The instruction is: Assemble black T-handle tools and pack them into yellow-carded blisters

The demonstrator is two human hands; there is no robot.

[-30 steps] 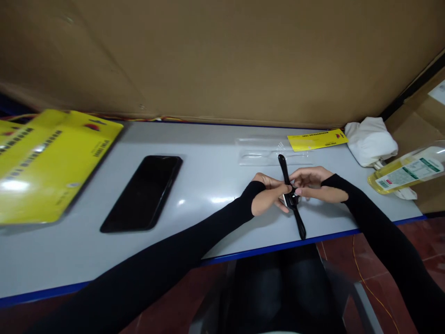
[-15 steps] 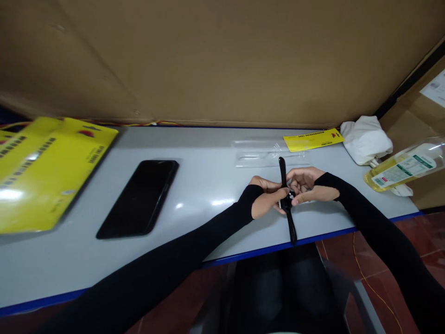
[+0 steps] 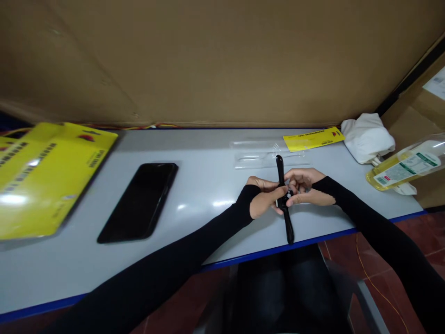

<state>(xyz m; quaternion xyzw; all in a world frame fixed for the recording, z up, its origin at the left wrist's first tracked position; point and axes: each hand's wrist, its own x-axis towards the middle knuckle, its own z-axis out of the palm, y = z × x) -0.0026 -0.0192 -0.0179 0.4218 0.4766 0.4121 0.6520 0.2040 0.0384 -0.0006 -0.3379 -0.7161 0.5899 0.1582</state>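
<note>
A black spokeshave [image 3: 288, 225] with two slim handles is held over the right part of the table, one handle pointing to the back and the other to the front edge. My left hand [image 3: 266, 197] grips its middle body from the left, thumb on top. From the other side, my right hand [image 3: 306, 185] has its curled fingers and thumb at the same middle part, beside a small silvery round spot. What exactly those fingertips pinch is partly hidden. Behind the hands lies a clear plastic package [image 3: 257, 160], near a yellow printed card [image 3: 313, 139].
On the left, several yellow printed cards [image 3: 69, 171] overlap next to a large black phone or tablet [image 3: 139, 204]. At the right end are a white cloth bundle [image 3: 366, 137] and a tilted bottle of yellow liquid [image 3: 403, 169]. Cardboard [image 3: 222, 65] walls the back.
The spokeshave and both hands have shifted very slightly left, and the view has turned a little. My grips look much the same.
</note>
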